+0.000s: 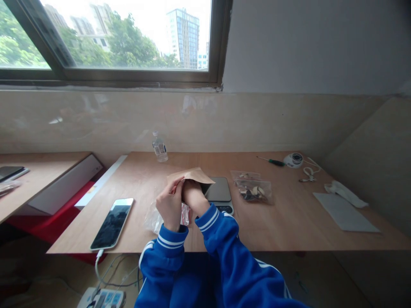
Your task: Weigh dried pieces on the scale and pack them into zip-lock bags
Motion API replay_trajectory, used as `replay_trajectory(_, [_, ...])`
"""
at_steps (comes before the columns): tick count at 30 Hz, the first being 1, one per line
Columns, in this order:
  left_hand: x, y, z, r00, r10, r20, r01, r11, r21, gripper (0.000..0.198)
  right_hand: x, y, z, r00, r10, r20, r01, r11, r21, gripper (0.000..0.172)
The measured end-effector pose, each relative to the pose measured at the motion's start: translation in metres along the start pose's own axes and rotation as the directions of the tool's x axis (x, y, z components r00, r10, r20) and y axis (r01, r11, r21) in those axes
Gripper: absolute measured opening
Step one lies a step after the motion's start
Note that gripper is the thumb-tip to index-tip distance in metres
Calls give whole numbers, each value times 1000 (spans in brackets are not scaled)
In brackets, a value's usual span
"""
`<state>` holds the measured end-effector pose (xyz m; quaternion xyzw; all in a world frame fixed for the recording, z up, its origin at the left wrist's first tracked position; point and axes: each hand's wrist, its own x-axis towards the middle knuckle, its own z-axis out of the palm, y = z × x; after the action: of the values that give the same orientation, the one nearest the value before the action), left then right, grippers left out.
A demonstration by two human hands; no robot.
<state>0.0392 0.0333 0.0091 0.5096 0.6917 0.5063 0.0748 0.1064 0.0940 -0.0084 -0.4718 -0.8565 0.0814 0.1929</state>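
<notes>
A brown paper bag (pixel 199 175) is held up over the middle of the table. My left hand (pixel 170 206) pinches its near edge, the fingers pressed together. My right hand (pixel 194 197) reaches into the bag's opening, and its fingers are hidden inside. Just behind and to the right of my right wrist lies a flat kitchen scale (pixel 221 189) with dark buttons at its front. Clear plastic bags (pixel 152 219), one with red marks, lie on the table under and beside my left hand.
A phone (pixel 112 224) on a cable lies at left, a water bottle (pixel 160 147) stands behind. Rightward are filled zip bags (pixel 256 191), a screwdriver (pixel 276 162), a dome camera (pixel 293 160), a white cable (pixel 310 173) and a grey sheet (pixel 345 213) with a white bundle (pixel 345 192).
</notes>
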Motion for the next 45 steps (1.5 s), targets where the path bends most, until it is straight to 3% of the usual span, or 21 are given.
replay_trajectory(5, [6, 5, -7, 995, -43, 85, 48, 997, -54, 25, -23, -7, -33, 998, 55, 23, -54, 998, -28, 28])
replay_trajectory(11, [10, 10, -12, 992, -34, 123, 53, 986, -159, 22, -59, -13, -60, 994, 87, -74, -85, 996, 31, 28])
replay_trajectory(15, [9, 9, -11, 987, -37, 156, 69, 977, -204, 21, -69, -10, -52, 966, 105, -237, -72, 987, 145, 22])
replay_trajectory(18, [9, 9, -11, 985, -52, 163, 81, 981, -174, 22, -73, -5, -37, 919, 112, -377, -18, 970, 243, 13])
replay_trajectory(21, [10, 9, -11, 984, -54, 171, 80, 985, -150, 22, -77, -1, -26, 868, 138, -477, 51, 931, 361, 18])
replay_trajectory(28, [10, 12, -9, 988, -40, 153, 58, 992, -116, 24, -74, 10, -25, 848, 179, -500, 37, 919, 392, 21])
replay_trajectory(31, [11, 12, -10, 986, -38, 162, 54, 993, -101, 24, -70, 6, -30, 829, 243, -504, 49, 865, 499, 20])
replay_trajectory(34, [14, 10, -10, 988, 0, 155, 12, 997, -72, 23, -75, 3, -39, 766, 429, -479, 72, 683, 727, 14])
replay_trajectory(37, [17, 7, -11, 994, 43, 104, -45, 999, 22, 25, -90, 16, -47, 649, 614, -450, 155, 472, 868, 18])
replay_trajectory(40, [20, 4, -13, 997, 34, 68, -38, 997, 62, 26, -108, 50, -43, 488, 732, -475, 176, 450, 875, 24])
replay_trajectory(41, [21, 3, -13, 997, 39, 69, -44, 997, 60, 29, -111, 65, -38, 472, 738, -482, 129, 483, 866, 24])
replay_trajectory(43, [23, 2, -14, 993, 81, 91, -87, 995, 56, 39, -112, 94, -26, 525, 701, -484, -1, 568, 823, 22])
replay_trajectory(45, [24, 1, -15, 981, 139, 137, -148, 987, 55, 46, -104, 118, -13, 635, 614, -469, -133, 685, 716, 19])
